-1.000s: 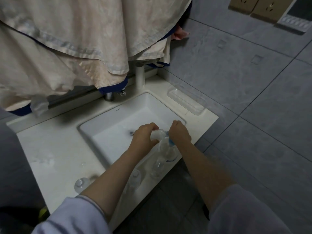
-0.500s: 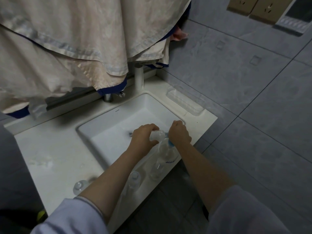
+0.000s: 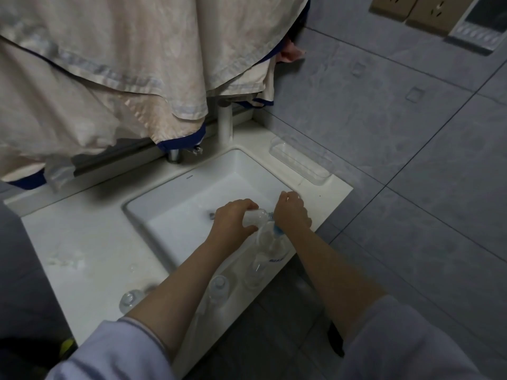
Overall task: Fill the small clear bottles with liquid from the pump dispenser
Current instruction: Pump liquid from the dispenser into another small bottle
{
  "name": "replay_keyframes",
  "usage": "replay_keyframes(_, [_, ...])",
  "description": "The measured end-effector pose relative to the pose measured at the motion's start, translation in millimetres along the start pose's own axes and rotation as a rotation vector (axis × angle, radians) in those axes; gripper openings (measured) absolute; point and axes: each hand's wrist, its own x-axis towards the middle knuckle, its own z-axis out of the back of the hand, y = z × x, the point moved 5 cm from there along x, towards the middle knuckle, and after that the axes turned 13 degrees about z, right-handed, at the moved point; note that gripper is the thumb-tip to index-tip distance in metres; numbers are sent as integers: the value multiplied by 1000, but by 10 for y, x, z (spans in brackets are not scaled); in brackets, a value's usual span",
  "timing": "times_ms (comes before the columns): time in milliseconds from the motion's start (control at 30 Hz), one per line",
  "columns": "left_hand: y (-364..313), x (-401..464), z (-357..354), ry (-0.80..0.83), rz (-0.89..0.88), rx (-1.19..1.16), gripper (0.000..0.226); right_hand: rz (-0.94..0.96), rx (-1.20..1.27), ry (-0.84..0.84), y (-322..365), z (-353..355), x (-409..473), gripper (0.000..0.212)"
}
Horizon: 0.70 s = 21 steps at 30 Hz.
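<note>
A grey-tiled bathroom, a white vanity counter [image 3: 82, 242] with its square sink [image 3: 192, 193] under hanging pale laundry [image 3: 109, 64] — that is where you work. Over the sink's front edge, your left hand [image 3: 233, 223] is wrapped around a small clear bottle [image 3: 255, 216], held nearly on its side with its neck pointing right. Your right hand [image 3: 292, 215] is curled down over the top of the pump dispenser [image 3: 270, 242], whose blue collar shows just under the knuckles; the nozzle appears to meet the bottle's mouth, though the join itself is hidden between your hands.

Little has changed over the last second: both hands hold the same posture and only the view has drifted slightly. That steadiness suggests you are mid-fill, pumping or about to, with this bottle not yet done — how much liquid is inside cannot be told.

The bottle lies fully within the left grip, touching the dispenser's head. Further bottles wait on the counter's front edge: one upright bottle [image 3: 253, 272] just below the dispenser, a second bottle [image 3: 218, 287] between your forearms, a third bottle [image 3: 130, 298] left of your left arm. A clear tray [image 3: 301, 163] sits at the right rim.
</note>
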Motion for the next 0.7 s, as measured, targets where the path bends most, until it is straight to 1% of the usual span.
replay_keyframes(100, [8,18,-45,32,21,14,37,-15,16,18,-16,27,32,51])
replay_keyframes(200, [45,56,-99,79,64,21,42,-30,29,4,-23,11,36,49])
replay_keyframes(333, [113,68,-167,146,109,47,47,10,-83,-39,-7,-15,-15,46])
replay_keyframes(467, [-3,47,-53,31,56,22,36,14,-34,2,-6,0,35,49])
replay_keyframes(633, [-58,4,-12,49,50,9,36,30,-36,-44,-12,30,41,50])
replay_keyframes(700, [-63,1,2,52,49,0,37,53,-74,-82,-8,13,11,49])
